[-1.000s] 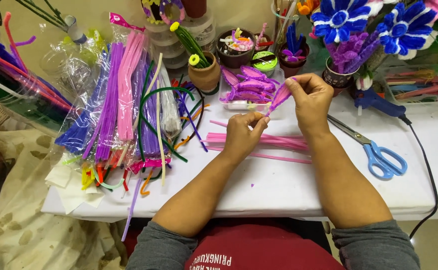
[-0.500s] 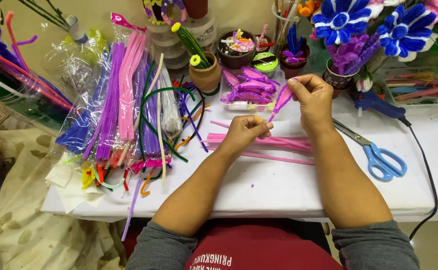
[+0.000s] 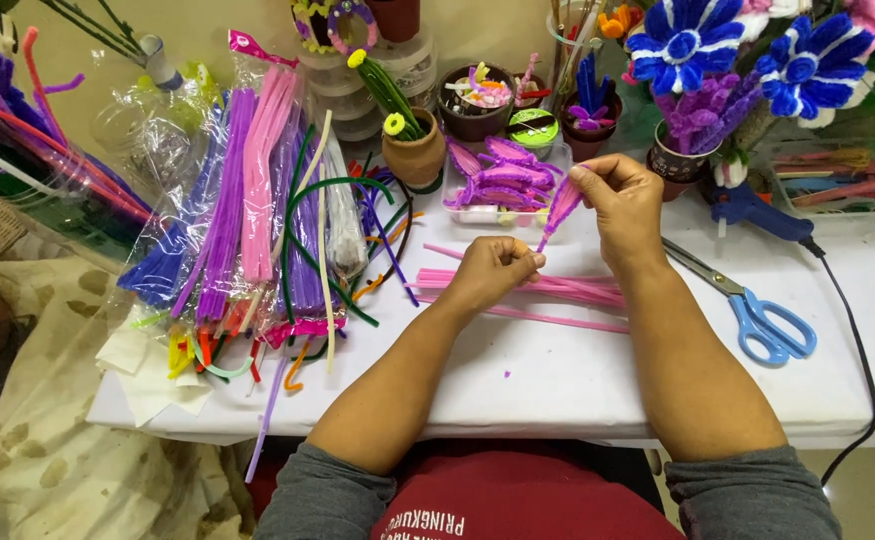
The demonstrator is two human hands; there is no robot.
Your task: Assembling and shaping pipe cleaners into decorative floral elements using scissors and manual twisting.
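Surface: white table (image 3: 558, 380)
Landmark: blue-handled scissors (image 3: 758, 315), lying flat on it
Left of scissors: loose pink pipe cleaners (image 3: 558, 290)
Far left: bagged pipe cleaners (image 3: 248, 210)
Behind scissors: blue glue gun (image 3: 753, 210)
Behind-left: clay pot (image 3: 413, 155)

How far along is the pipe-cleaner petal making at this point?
Done: a pile of finished purple petals sits in the clear tray. In hand: the right hand pinches the top of a pink petal while the left hand grips its stem end. Left: several straight pink pipe cleaners lie unshaped on the table.
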